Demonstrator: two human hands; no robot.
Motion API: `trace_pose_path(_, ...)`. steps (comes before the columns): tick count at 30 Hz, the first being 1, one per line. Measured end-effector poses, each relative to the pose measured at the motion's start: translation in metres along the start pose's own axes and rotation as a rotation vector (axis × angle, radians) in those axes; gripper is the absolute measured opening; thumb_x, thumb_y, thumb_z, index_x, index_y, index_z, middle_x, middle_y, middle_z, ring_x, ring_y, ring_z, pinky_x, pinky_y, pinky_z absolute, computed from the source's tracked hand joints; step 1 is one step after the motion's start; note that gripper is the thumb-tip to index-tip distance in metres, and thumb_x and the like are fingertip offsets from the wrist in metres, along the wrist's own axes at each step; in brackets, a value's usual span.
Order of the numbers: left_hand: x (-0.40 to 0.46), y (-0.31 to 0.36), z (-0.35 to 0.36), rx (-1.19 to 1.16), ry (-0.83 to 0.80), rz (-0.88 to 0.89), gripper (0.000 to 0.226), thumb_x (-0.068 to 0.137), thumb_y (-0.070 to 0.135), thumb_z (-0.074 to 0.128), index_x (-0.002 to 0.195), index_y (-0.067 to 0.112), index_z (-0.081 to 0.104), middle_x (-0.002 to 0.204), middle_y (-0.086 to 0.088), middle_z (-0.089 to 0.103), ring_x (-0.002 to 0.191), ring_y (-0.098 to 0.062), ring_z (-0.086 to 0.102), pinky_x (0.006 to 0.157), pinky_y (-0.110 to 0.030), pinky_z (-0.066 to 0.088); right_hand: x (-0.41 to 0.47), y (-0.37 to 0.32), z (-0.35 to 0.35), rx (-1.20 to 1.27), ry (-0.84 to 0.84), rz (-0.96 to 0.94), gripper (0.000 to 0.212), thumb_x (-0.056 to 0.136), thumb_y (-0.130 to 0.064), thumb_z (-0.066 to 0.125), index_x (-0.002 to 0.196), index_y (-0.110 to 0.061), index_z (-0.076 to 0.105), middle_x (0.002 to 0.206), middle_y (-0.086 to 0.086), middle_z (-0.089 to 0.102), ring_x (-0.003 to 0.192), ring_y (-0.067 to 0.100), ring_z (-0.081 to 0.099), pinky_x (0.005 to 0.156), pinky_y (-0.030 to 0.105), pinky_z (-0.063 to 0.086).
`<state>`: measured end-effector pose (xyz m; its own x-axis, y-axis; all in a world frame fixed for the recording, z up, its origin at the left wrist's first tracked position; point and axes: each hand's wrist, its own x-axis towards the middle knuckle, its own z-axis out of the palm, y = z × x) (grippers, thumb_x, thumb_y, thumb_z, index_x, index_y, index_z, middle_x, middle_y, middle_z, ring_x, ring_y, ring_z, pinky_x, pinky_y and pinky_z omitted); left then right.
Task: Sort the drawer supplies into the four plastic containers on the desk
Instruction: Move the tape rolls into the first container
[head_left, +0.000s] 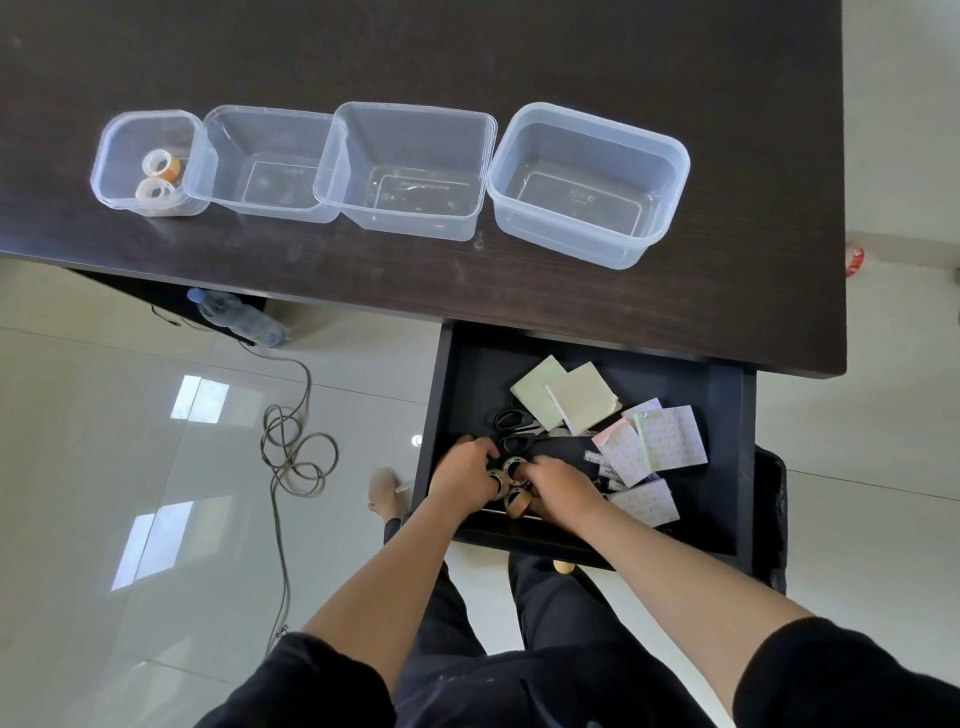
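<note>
Inside the drawer (727, 415), both hands grasp tape rolls (511, 486); scissors (514, 431) point right

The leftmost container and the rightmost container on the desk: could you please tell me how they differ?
The leftmost container is smaller and holds tape rolls; the rightmost container is larger and empty. The leftmost touches its neighbour; the rightmost stands slightly apart. Both are clear plastic, open-topped.

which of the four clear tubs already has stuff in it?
The smallest clear plastic container, leftmost in the row on the dark desk: it holds tape rolls. The other three are empty.
</note>
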<state>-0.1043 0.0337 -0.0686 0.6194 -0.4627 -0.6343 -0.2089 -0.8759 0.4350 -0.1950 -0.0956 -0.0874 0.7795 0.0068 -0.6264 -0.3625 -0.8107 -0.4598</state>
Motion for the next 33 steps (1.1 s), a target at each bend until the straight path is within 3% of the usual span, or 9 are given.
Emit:
trace_pose_path(6, 0.0, 0.0, 0.001, 0.011, 0.004, 0.003, 0.039, 0.076, 0.011, 0.066, 0.114, 0.017, 0.061, 0.113, -0.005, 0.057, 0.096, -0.02, 0.06, 0.083, -0.031, 0.052, 0.001, 0.002, 0.0, -0.096, -0.016, -0.104, 0.037, 0.088, -0.025, 0.06, 0.122, -0.012, 0.053, 0.11, 0.015, 0.05, 0.102, 0.036, 0.058, 0.076, 0.042, 0.05)
trace_pose_path(9, 0.0, 0.0, 0.001, 0.021, 0.003, 0.001, 0.039, 0.077, 0.012, 0.066, 0.115, 0.017, 0.061, 0.112, -0.005, 0.057, 0.097, -0.021, 0.06, 0.084, -0.031, 0.052, 0.0, 0.003, -0.004, -0.113, -0.01, -0.143, 0.041, 0.086, -0.032, 0.063, 0.119, -0.01, 0.055, 0.111, 0.014, 0.05, 0.102, 0.035, 0.057, 0.075, 0.04, 0.049)
trace_pose_path(12, 0.0, 0.0, 0.001, 0.023, -0.004, -0.005, 0.038, 0.077, 0.012, 0.066, 0.114, 0.018, 0.061, 0.113, -0.005, 0.057, 0.097, -0.021, 0.06, 0.084, -0.032, 0.053, 0.0, 0.005, -0.008, -0.098, -0.024, -0.145, 0.041, 0.082, -0.037, 0.065, 0.114, -0.012, 0.058, 0.107, 0.012, 0.05, 0.097, 0.033, 0.058, 0.071, 0.037, 0.048)
trace_pose_path(16, 0.0, 0.001, -0.001, 0.039, -0.005, -0.005, 0.038, 0.077, 0.011, 0.066, 0.114, 0.018, 0.061, 0.112, -0.004, 0.059, 0.095, -0.021, 0.061, 0.082, -0.032, 0.053, 0.003, 0.005, -0.012, -0.057, -0.026, -0.139, 0.03, 0.085, -0.028, 0.061, 0.11, -0.012, 0.061, 0.107, 0.011, 0.053, 0.099, 0.033, 0.059, 0.072, 0.037, 0.047)
trace_pose_path(22, -0.001, 0.002, -0.003, 0.056, -0.015, -0.001, 0.031, 0.077, 0.012, 0.064, 0.108, 0.018, 0.065, 0.109, -0.004, 0.06, 0.093, -0.02, 0.061, 0.079, -0.03, 0.053, 0.001, 0.002, -0.006, -0.215, 0.016, -0.129, 0.031, 0.089, -0.025, 0.057, 0.117, -0.012, 0.058, 0.106, 0.012, 0.053, 0.096, 0.034, 0.06, 0.066, 0.037, 0.046)
trace_pose_path(33, -0.005, 0.006, -0.008, 0.007, -0.01, -0.007, 0.025, 0.077, 0.009, 0.064, 0.1, 0.018, 0.068, 0.105, -0.003, 0.059, 0.089, -0.021, 0.062, 0.079, -0.035, 0.055, -0.005, 0.011, -0.009, -0.074, 0.058, -0.13, 0.028, 0.088, -0.017, 0.056, 0.114, -0.008, 0.059, 0.105, 0.015, 0.05, 0.094, 0.036, 0.059, 0.069, 0.04, 0.047)
